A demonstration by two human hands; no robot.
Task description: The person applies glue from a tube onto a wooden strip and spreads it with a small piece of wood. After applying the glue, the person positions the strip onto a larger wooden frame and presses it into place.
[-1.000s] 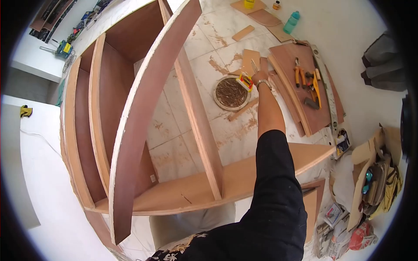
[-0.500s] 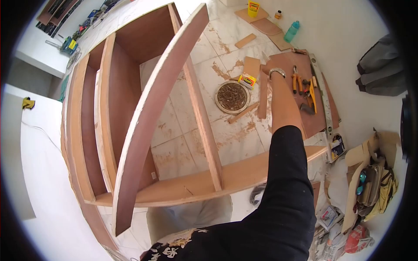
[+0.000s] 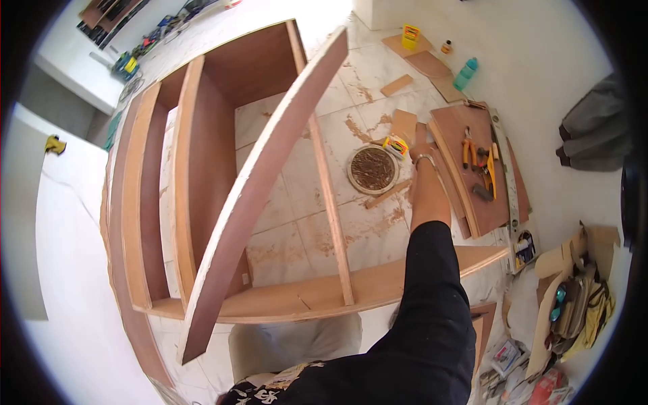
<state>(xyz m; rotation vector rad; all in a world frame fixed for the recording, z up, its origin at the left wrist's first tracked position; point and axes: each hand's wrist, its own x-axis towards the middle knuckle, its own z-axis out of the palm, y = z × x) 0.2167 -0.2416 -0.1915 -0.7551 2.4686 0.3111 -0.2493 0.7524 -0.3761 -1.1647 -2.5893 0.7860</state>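
Note:
My right hand (image 3: 422, 151), reaching forward from a black sleeve with a band at the wrist, is low near a yellow-and-red packet (image 3: 395, 146) and the ends of thin wood strips (image 3: 442, 177). Its fingers are small and partly hidden, so what they grip cannot be made out. My left hand is out of view. Just left of the packet sits a round tub (image 3: 351, 177) filled with thin brown pieces that look like nails. In front of me lies a wooden cabinet frame (image 3: 324, 297), with a long curved white-edged board (image 3: 260, 202) leaning across it.
Right of my hand, pliers (image 3: 467, 147) and other hand tools lie on stacked plywood sheets (image 3: 489, 206) beside a long level (image 3: 511, 196). Farther back are a yellow tub (image 3: 410, 38) and a teal bottle (image 3: 466, 74). A cardboard box (image 3: 547, 290) stands at right.
My right hand has moved back towards me and left, from the plywood's edge to beside the packet. Wood strips along the plywood's left side show more now. The view has shifted slightly.

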